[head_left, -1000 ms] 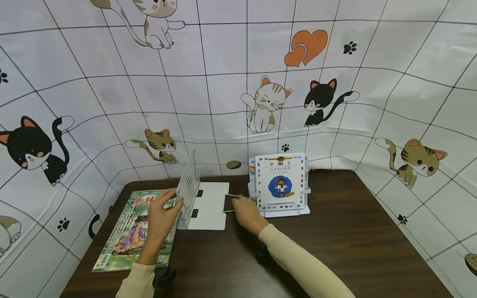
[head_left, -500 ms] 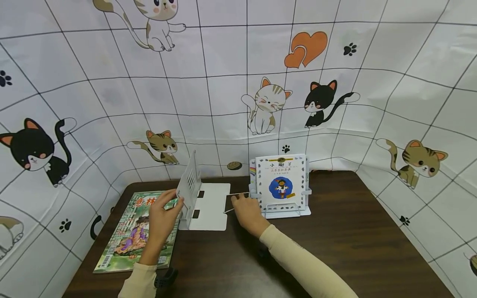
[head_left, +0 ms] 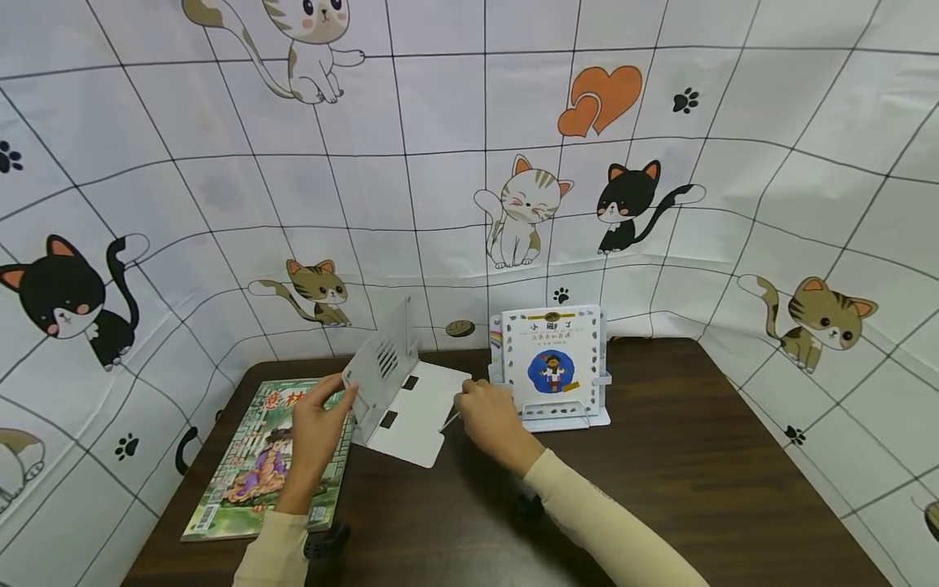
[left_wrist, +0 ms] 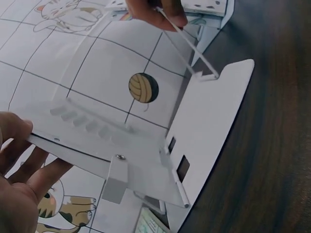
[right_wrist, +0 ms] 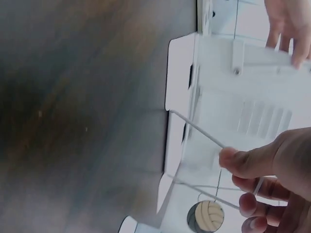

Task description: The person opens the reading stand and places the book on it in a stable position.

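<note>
A white metal book stand [head_left: 421, 416] stands partly unfolded, its slotted panel [head_left: 377, 371] raised from a flat base plate with two dark cutouts. My left hand [head_left: 317, 420] pinches the outer edge of that panel between thumb and fingers. On the other side my right hand [head_left: 495, 417] holds the stand's thin wire bracket [right_wrist: 199, 128], thumb and fingers around its far bar. The wire legs slope from the base plate's edge up to that hand, clearest in the left wrist view [left_wrist: 194, 48].
A second white stand holds a picture book [head_left: 553, 350] just beyond my right hand. A green magazine [head_left: 257, 481] lies at the left, under my left forearm. The brown table [head_left: 623, 489] ends before a cat-printed cloth [head_left: 440, 187].
The stand has turned, its base plate's near corner swinging toward me and the raised panel leaning right. My right hand has drawn the wire bracket up from lying flat; my left hand keeps its grip.
</note>
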{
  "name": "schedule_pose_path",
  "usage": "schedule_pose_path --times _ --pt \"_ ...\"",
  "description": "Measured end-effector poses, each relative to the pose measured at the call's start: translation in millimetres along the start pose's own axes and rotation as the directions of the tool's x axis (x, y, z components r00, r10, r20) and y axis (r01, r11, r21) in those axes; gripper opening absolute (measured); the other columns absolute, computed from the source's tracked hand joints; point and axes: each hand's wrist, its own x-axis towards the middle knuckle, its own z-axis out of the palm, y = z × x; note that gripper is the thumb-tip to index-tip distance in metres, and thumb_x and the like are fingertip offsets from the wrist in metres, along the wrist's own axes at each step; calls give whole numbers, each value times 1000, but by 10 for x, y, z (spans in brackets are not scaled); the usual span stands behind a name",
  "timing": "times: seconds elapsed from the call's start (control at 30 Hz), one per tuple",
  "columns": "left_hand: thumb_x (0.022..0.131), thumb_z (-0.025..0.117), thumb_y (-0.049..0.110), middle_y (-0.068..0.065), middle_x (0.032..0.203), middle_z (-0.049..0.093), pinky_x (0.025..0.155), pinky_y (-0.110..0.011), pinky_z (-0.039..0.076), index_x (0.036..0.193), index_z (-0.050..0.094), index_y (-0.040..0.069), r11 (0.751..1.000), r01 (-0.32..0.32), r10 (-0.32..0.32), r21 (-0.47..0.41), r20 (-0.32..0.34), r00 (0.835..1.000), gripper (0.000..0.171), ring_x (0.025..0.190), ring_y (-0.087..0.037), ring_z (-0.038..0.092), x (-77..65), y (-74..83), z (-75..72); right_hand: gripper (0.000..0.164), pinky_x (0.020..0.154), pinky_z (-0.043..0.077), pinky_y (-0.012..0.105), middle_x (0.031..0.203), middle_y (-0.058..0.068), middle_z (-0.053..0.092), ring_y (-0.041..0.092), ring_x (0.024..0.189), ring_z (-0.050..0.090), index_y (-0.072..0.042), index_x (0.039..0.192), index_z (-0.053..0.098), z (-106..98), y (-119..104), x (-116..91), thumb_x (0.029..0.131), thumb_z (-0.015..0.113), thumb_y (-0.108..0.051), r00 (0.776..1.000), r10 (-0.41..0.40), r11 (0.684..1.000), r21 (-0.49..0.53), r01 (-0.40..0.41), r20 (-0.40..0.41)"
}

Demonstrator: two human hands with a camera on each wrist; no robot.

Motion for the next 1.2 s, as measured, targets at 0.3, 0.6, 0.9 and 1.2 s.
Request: schedule_pose_path --times 0.3,0.6,0.9,1.2 --pt "106 68 12 -25 127 74 81 -7 53 129 73 -1 991 113 -109 -76 54 993 27 104 12 61 107 -2 56 15 47 51 30 81 -5 65 15 70 63 -23 80 75 -39 -202 -59 84 89 -26 991 -115 993 5 116 -67" --pt "107 64 8 -29 112 72 76 -15 48 120 72 -6 987 130 -126 -93 48 991 20 87 -7 60 304 -80 151 16 42 48 28 78 -7 63 9 61 60 -23 78 72 -25 -384 -71 85 86 -19 969 -172 984 14 177 -180" --pt "106 62 2 -14 79 58 65 -18 41 100 62 -13 975 166 -157 -148 71 985 17 70 -7 46 542 -167 282 15 44 48 25 77 -7 62 7 57 59 -22 80 72 -92 -533 -8 91 82 -20 958 -236 968 45 246 -165" --pt "107 61 3 1 73 26 65 -23 34 86 35 -9 954 188 -164 -233 121 979 36 66 -8 29 676 -229 408 14 56 54 21 98 -8 74 7 77 72 -22 108 80 -162 -569 47 99 74 -14 969 -230 943 223 245 -91"
